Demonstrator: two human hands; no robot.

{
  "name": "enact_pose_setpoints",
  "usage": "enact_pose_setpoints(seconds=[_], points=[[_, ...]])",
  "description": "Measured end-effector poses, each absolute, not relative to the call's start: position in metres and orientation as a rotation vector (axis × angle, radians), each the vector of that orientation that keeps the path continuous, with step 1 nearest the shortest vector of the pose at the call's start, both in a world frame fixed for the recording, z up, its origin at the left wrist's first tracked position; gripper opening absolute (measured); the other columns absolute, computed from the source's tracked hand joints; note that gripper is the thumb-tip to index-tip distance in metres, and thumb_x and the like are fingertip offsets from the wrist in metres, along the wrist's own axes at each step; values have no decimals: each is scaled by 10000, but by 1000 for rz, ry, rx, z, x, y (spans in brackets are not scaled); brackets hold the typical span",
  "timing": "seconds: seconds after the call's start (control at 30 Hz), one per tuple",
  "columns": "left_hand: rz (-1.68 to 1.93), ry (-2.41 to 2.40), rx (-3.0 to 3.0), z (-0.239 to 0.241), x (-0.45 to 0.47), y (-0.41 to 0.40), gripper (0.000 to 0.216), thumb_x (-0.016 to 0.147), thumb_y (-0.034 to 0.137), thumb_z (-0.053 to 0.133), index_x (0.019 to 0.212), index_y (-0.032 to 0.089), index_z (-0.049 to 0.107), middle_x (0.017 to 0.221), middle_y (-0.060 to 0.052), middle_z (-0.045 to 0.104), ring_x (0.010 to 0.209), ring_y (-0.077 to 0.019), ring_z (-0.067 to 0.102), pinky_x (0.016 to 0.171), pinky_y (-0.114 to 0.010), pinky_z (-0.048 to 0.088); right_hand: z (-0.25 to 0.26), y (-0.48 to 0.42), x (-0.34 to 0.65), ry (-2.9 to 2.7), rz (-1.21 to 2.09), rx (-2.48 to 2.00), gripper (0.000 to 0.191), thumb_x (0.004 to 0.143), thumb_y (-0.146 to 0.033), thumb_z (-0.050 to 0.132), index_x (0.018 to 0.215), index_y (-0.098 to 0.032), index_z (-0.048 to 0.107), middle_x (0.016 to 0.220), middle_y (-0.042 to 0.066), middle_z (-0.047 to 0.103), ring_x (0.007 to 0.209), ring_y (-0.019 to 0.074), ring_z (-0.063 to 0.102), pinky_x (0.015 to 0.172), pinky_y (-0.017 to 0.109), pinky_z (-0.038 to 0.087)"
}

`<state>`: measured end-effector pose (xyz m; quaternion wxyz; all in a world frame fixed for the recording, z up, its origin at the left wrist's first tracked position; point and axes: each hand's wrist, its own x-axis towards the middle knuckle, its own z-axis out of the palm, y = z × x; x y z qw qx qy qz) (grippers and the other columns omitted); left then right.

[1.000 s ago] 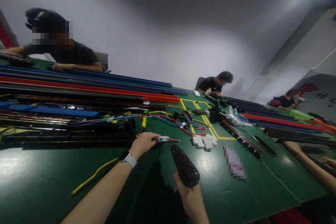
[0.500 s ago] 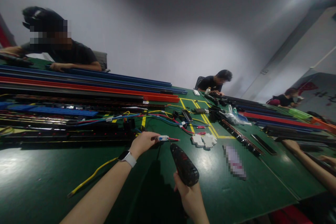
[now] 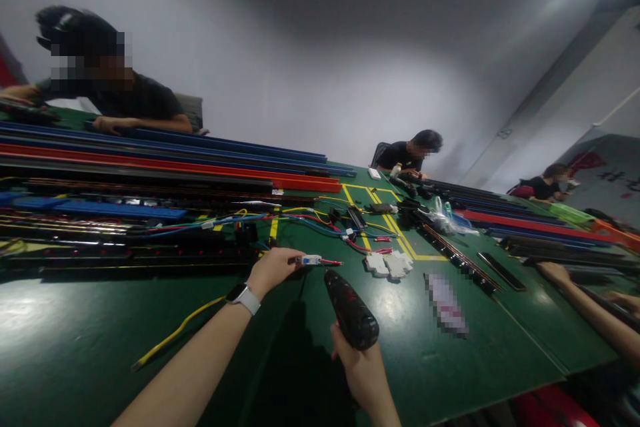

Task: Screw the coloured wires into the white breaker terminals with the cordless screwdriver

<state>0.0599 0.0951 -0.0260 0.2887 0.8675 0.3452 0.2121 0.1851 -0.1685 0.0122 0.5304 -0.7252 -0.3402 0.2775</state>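
My left hand [image 3: 274, 273], with a watch [image 3: 243, 297] on its wrist, pinches a small white and blue part that looks like a circuit breaker [image 3: 311, 259]. Short red wires [image 3: 331, 262] stick out of its right end. My right hand [image 3: 361, 367] is wrapped round the grip of a black power drill [image 3: 352, 312]. The drill's nose points up and away, just below the red wires; whether its bit touches the part cannot be made out. Several white blocks [image 3: 389, 265] lie on the green table [image 3: 415, 367] right of the drill.
Long black rails [image 3: 150, 260], red channels [image 3: 310, 184] and blue channels [image 3: 260, 157] run along the left. Loose coloured wires [image 3: 295, 217] cross the middle. A yellow cable [image 3: 180, 330] lies near my left forearm. At right, a co-worker's arm [image 3: 585, 307] reaches over the table.
The view has shifted very slightly. My left hand and the small part have moved up a few pixels; the drill stays almost where it was.
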Motion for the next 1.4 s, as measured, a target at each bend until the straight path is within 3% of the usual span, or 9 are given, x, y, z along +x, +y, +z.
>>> enact_pose_setpoints(seconds=[0.57, 0.97, 1.4], points=[[496, 979, 2285, -22, 60, 94, 324, 900, 423, 598, 1180, 390, 757, 1172, 15, 770, 1035, -190, 702, 945, -260, 503, 9, -168, 184, -776, 672, -1701, 422, 788, -596, 712, 855, -181, 688, 560, -14, 605, 593, 206, 603, 618, 302, 479], [536, 978, 2304, -22, 60, 92, 320, 900, 387, 595, 1171, 371, 765, 1156, 13, 777, 1027, -185, 710, 950, -251, 498, 15, -168, 184, -809, 687, -1699, 325, 828, -495, 690, 873, -173, 685, 571, -17, 617, 573, 192, 588, 626, 306, 475], [500, 981, 2296, -23, 60, 95, 332, 903, 426, 586, 1183, 375, 758, 1173, 8, 770, 1027, -189, 706, 931, -257, 503, 13, -167, 184, -791, 667, -1732, 434, 777, -617, 694, 856, -190, 691, 548, -21, 597, 580, 212, 599, 623, 314, 474]])
